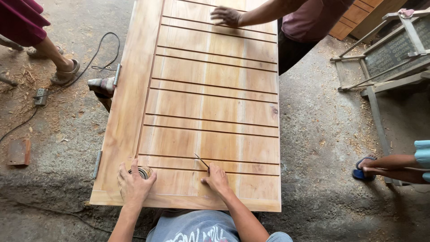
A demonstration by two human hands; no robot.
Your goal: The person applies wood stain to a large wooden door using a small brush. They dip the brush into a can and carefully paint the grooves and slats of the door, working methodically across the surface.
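Near the bottom edge of the wooden door panel, which lies flat and spans most of the view, the person's two hands are at work. Left hand rests over a small round tin, its fingers curled around the tin's rim so that only part of the top shows; this grip is closed on the tin. Right hand presses on the wood just beside it, pinching a thin dark tool whose tip points up and left into one of the grooves cut across the panel. Metal hinges sit along the panel's left edge. At the far end, another person's hand lies flat on the wood. A black cable snakes over the sawdust-strewn concrete floor to the left, near someone's sandalled foot. To the right stands a grey metal frame.
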